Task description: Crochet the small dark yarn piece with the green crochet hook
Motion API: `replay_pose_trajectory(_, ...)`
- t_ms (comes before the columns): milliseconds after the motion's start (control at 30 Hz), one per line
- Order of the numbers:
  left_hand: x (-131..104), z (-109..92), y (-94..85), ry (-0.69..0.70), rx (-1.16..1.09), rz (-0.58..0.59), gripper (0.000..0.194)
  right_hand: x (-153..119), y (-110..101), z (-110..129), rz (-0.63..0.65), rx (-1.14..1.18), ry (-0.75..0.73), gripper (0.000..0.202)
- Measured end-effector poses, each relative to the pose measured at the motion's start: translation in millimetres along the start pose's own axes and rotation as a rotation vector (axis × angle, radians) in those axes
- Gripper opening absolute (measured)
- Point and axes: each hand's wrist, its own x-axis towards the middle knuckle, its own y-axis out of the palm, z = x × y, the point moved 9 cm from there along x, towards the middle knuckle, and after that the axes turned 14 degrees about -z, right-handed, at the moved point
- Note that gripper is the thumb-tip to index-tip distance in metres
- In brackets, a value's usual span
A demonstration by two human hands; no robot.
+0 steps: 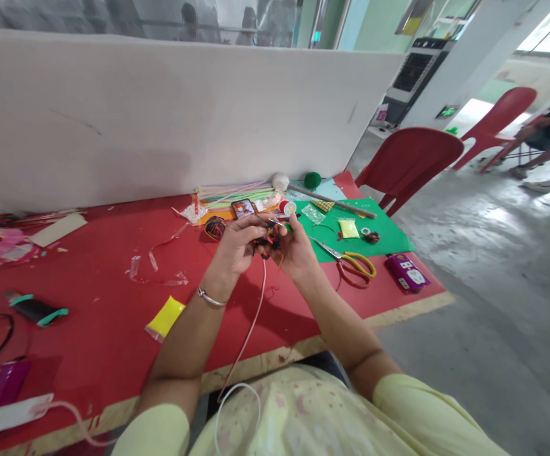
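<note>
Over the red table, both hands meet in front of me around a small piece of dark multicoloured yarn work (pixel 271 237). My left hand (pixel 242 244), with a silver bangle at its wrist, pinches the yarn work from the left. Opposite it, my right hand (pixel 298 247) is closed on a thin metal crochet hook (pixel 277 222), whose tip points into the yarn. Fingers cover much of the piece. A ball of similar multicoloured yarn (pixel 215 228) lies just left of my hands. Below them, a pinkish cord (pixel 254 316) runs down past the table edge.
Yellow-handled scissors (pixel 355 266) lie open on a green sheet (pixel 388 234), beside a purple box (pixel 406 273). A phone (pixel 243 208) and white thread spool (pixel 290 208) sit behind my hands. A yellow packet (pixel 166 316) lies left. A white partition (pixel 161 114) stands behind the table.
</note>
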Motion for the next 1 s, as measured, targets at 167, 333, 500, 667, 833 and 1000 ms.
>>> replay_pose_trajectory(167, -4, -5, 7.8, 0.044, 0.018, 0.075, 0.030, 1, 2, 5, 0.020, -0.003, -0.093, 0.048)
replay_pose_trajectory(333, -3, -9, 4.5, 0.150, 0.017, 0.012, 0.026, -3, 7, 7, 0.029, -0.031, -0.135, 0.054)
replay_pose_trajectory(500, -1, -6, 1.6, 0.106, -0.002, -0.037, 0.033, -6, 8, 1, 0.067, -0.027, -0.096, 0.050)
replay_pose_trajectory(667, 3, -8, -8.1, 0.137, -0.013, -0.139, 0.050, -4, 6, 13, 0.039, -0.055, -0.281, 0.043)
replay_pose_trajectory(833, 2, -9, -5.6, 0.170, 0.001, -0.107, 0.054, -9, -2, 38, -0.099, -0.147, -0.599, 0.039)
replay_pose_trajectory(1000, 2, -8, -4.7, 0.146, -0.016, -0.088, 0.057, -9, 4, 32, -0.001, -0.226, -0.588, 0.041)
